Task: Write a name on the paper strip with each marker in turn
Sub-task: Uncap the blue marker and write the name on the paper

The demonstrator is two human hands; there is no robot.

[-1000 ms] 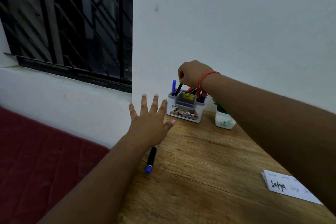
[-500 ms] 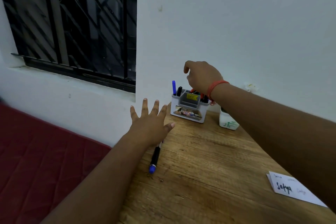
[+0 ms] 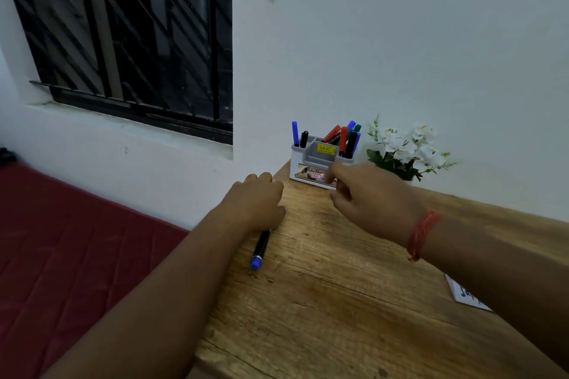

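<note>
A black marker with a blue end (image 3: pixel 260 248) lies on the wooden table (image 3: pixel 323 301) near its left edge. My left hand (image 3: pixel 257 201) sits over the marker's far end with its fingers curled down around it. My right hand (image 3: pixel 371 200), a red thread on its wrist, hovers just in front of the white marker holder (image 3: pixel 300 160), fingers loosely curled and holding nothing that I can see. The holder stands against the wall with several blue, black, red and green markers (image 3: pixel 343 138) in it. The white paper strip (image 3: pixel 462 295) with writing lies at the right, mostly hidden by my right forearm.
A small pot of white flowers (image 3: pixel 406 148) stands right of the holder against the white wall. A red mattress (image 3: pixel 77 255) lies below the table's left edge. A barred window (image 3: pixel 123 34) is at the upper left.
My right hand has come back from above the holder to in front of it. My left hand's spread fingers have curled down over the marker's far end.
</note>
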